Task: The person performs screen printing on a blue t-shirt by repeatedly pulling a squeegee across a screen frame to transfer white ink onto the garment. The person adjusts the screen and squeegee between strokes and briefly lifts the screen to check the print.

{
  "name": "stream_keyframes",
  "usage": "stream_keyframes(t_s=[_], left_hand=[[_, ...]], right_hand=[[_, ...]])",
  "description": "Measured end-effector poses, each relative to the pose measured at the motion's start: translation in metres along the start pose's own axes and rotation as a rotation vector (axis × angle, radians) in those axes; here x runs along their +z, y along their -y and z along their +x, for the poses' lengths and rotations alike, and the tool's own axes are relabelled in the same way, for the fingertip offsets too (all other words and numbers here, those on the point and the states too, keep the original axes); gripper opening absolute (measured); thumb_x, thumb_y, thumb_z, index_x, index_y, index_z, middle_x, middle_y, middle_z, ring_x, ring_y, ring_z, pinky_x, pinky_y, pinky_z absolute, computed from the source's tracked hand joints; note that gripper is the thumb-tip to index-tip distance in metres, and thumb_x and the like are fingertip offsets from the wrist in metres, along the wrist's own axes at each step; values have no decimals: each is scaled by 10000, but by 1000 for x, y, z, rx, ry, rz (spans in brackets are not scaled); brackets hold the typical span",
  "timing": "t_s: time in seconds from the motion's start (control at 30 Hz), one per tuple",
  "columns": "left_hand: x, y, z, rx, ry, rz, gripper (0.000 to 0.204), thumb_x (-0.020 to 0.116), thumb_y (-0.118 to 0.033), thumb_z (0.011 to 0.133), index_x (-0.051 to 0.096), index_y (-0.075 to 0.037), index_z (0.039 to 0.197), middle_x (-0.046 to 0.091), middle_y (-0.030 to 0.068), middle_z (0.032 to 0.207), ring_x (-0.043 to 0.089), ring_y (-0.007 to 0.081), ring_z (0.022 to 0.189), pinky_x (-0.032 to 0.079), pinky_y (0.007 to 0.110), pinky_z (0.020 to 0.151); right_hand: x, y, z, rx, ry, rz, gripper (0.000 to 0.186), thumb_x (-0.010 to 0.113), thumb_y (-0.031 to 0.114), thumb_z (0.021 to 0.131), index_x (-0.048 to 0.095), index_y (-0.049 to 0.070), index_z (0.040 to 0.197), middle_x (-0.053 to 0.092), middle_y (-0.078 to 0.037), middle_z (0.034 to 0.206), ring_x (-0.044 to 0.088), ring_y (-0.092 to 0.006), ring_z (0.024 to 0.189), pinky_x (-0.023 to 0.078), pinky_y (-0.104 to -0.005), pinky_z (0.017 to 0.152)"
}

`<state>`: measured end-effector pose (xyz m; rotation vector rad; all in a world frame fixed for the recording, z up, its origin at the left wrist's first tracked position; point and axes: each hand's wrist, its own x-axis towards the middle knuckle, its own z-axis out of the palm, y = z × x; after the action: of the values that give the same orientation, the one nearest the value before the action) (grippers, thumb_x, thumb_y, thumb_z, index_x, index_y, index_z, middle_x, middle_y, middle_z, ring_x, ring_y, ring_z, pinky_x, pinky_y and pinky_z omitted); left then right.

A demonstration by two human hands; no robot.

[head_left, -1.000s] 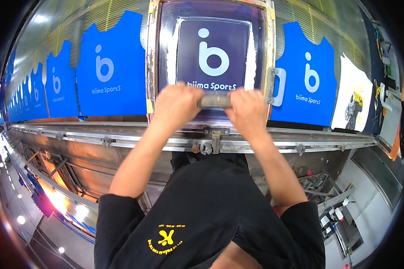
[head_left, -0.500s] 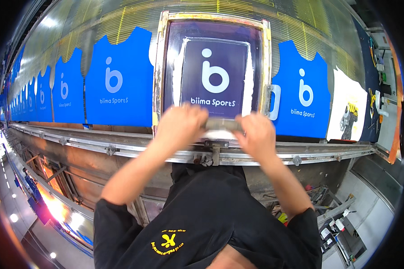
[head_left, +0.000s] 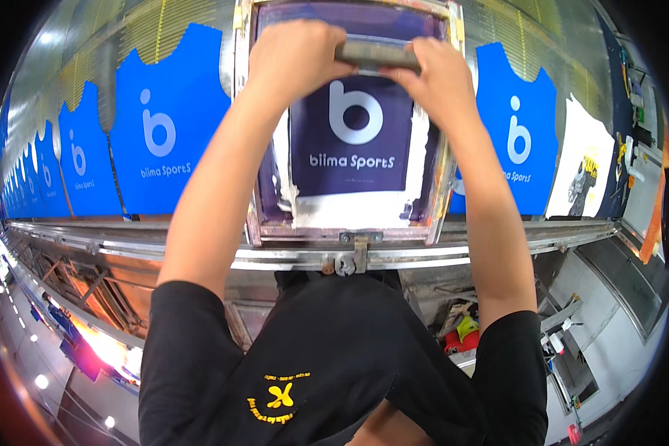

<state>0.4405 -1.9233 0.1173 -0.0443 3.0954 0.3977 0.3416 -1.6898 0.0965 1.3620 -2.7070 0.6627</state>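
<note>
My left hand [head_left: 299, 56] and my right hand [head_left: 440, 78] both grip a squeegee [head_left: 377, 56] with a grey-brown handle, one at each end. It lies across the far part of a screen-printing frame [head_left: 442, 204]. The dark purple mesh [head_left: 349, 178] inside carries a pale letter shape and lettering. White ink [head_left: 342, 212] lies in a band along the mesh's near edge, with uneven streaks down both sides. My hands and the squeegee cover the upper part of the design, and the squeegee's blade is hidden.
Blue cut garment panels [head_left: 156, 123] with pale prints lie in a row to the left. Another blue panel [head_left: 516, 123] is on the right, beside a white panel [head_left: 581, 167] with a dark and yellow print. A metal rail [head_left: 297, 258] with a bracket [head_left: 360, 253] runs along the near edge.
Both hands have pushed the squeegee from the near end of the frame to the far end. The white ink band at the near edge now shows, and my arms are stretched farther forward.
</note>
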Motion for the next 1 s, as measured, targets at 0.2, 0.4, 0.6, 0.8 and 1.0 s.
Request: stream_keyframes(t_s=[0.2, 0.4, 0.6, 0.8, 1.0], left_hand=[[3, -75, -157, 44, -97, -47, 284, 922, -315, 652, 684, -172, 711, 679, 16, 726, 693, 226, 652, 535, 399, 588], [-13, -53, -110, 34, 49, -114, 361, 925, -428, 714, 742, -124, 778, 713, 77, 740, 727, 315, 675, 577, 454, 615], [-37, 7, 42, -20, 38, 27, 485, 832, -605, 790, 770, -146, 936, 747, 112, 785, 746, 332, 790, 587, 480, 717], [2, -1, -7, 21, -95, 2, 421, 865, -550, 768, 783, -164, 916, 755, 93, 797, 743, 342, 751, 592, 470, 685], [10, -77, -166, 54, -67, -62, 308, 934, -340, 698, 694, -152, 742, 685, 43, 729, 701, 248, 656, 537, 419, 601]], right_hand=[[-27, 96, -144, 63, 36, 190, 394, 926, 178, 663, 680, 64, 950, 678, -86, 905, 609, -312, 828, 461, -454, 785], [-33, 66, -105, 26, 68, 190, 428, 919, 361, 759, 697, 53, 958, 686, -109, 902, 655, -338, 883, 487, -462, 813], [-20, -7, 44, 54, -30, 94, 450, 880, 431, 819, 719, 30, 944, 718, -162, 909, 689, -394, 881, 541, -487, 782], [4, 2, -3, -43, -103, 34, 402, 868, 408, 816, 694, 53, 888, 709, -145, 882, 677, -393, 836, 513, -501, 771], [-23, 96, -156, 37, 23, 174, 384, 925, 244, 718, 688, 74, 968, 680, -85, 908, 632, -315, 861, 454, -444, 802]])
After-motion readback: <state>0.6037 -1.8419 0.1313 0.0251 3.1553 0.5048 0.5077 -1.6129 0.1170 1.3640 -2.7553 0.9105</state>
